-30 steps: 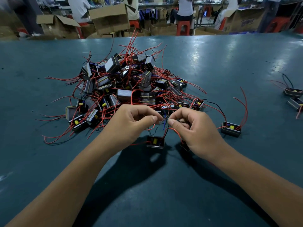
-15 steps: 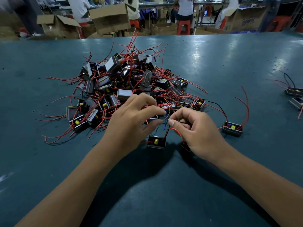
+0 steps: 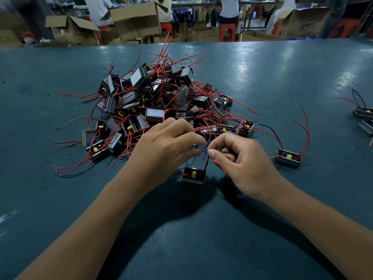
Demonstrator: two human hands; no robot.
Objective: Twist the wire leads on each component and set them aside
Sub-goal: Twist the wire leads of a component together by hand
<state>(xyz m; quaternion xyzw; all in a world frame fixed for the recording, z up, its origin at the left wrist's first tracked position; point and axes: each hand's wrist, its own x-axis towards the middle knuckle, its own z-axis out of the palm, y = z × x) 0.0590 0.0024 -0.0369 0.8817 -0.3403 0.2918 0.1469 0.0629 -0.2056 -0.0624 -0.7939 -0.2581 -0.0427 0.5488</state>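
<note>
Black component (image 3: 194, 175): open-topped case, yellow part inside, red leads.
Left hand (image 3: 165, 146): pinching its wire leads (image 3: 204, 156).
Right hand (image 3: 245, 158): pinching the same leads.
Cardboard boxes (image 3: 137, 21): contents hidden.

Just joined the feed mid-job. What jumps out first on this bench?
The tangled heap of components with red wires, mid-table. Just in front of it, the left hand and right hand pinch thin wire leads above one small component. Another component sits apart to the right.

Head camera looks forward and down — near the table (image 3: 262, 77).
</note>
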